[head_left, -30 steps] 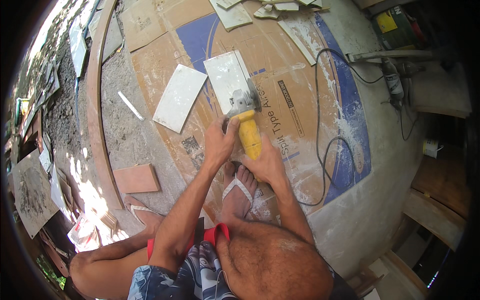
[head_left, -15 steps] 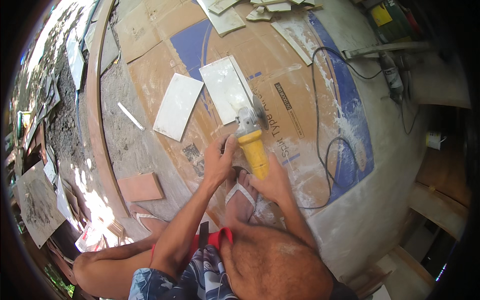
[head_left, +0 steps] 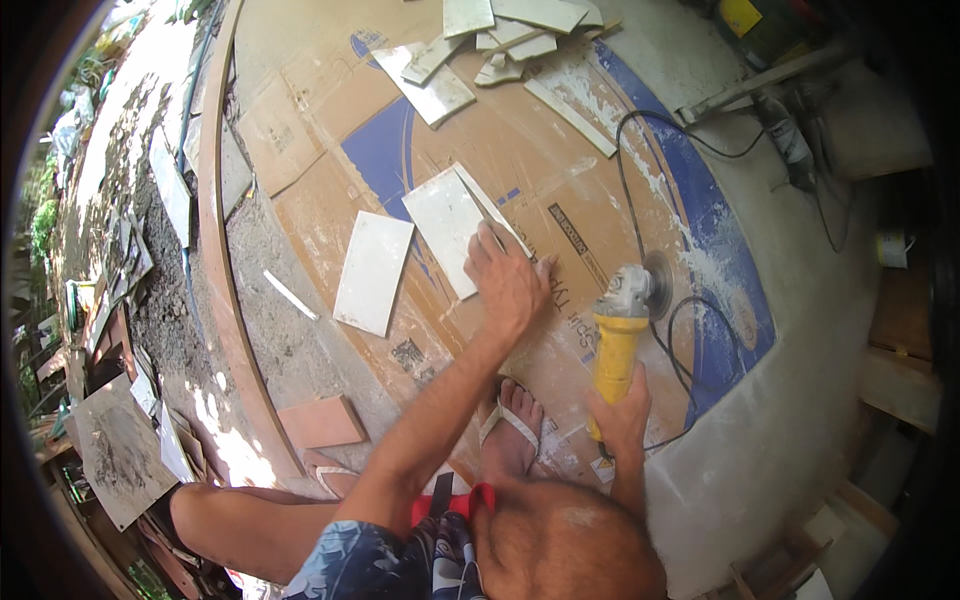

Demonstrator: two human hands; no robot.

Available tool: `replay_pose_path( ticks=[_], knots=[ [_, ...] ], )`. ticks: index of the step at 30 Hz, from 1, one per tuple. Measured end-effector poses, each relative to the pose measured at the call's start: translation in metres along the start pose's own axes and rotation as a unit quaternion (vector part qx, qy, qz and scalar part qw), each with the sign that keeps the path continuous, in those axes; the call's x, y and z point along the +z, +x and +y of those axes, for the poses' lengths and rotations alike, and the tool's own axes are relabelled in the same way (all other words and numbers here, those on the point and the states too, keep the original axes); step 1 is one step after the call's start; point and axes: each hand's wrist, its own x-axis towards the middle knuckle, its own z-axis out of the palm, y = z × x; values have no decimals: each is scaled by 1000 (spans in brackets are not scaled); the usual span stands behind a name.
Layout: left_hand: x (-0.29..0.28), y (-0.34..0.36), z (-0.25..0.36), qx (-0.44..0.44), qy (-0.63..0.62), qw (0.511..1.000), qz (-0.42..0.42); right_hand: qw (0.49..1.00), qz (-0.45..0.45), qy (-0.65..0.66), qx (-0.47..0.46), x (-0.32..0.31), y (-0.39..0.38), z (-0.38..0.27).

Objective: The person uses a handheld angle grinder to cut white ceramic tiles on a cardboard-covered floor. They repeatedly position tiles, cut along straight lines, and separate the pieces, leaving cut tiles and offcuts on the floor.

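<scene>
Head view: our left hand (head_left: 508,282) lies spread, fingers flat, on the near right corner of the cut tile (head_left: 455,232), pressing it to the cardboard (head_left: 330,110). Tile's long axis runs away from us and slightly left, so most of it lies beyond and left of the fingertips. A thin offcut strip (head_left: 492,212) lies along its right edge, just past the fingers. Our right hand (head_left: 620,412) is clenched round the yellow grinder (head_left: 620,330), held well to the right of the tile, disc pointing away; the left hand is clearly the nearer one. A second tile (head_left: 372,272) lies just left of the first. Our sandalled foot (head_left: 510,430) rests on the dusty cardboard. Cable (head_left: 640,150) loops over the concrete floor (head_left: 790,400); broken tile pieces (head_left: 500,40) lie beyond.
</scene>
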Motion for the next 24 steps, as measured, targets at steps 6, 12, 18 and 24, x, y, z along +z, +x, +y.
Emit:
replay_pose_path(
  ticks=[6, 12, 18, 24],
  knots=[
    [16, 34, 20, -111, -77, 989, 56, 999, 18, 31, -26, -3, 2, 5],
    [21, 94, -12, -161, -145, 972, 93, 998, -4, 56, -14, 3, 3, 16],
    [-40, 156, 44, -207, -487, 847, 45, 998, 4, 69, 10, -2, -1, 21],
    [-103, 250, -5, 57, -476, 871, 105, 998, -12, 46, -31, -5, 1, 29]
  ],
)
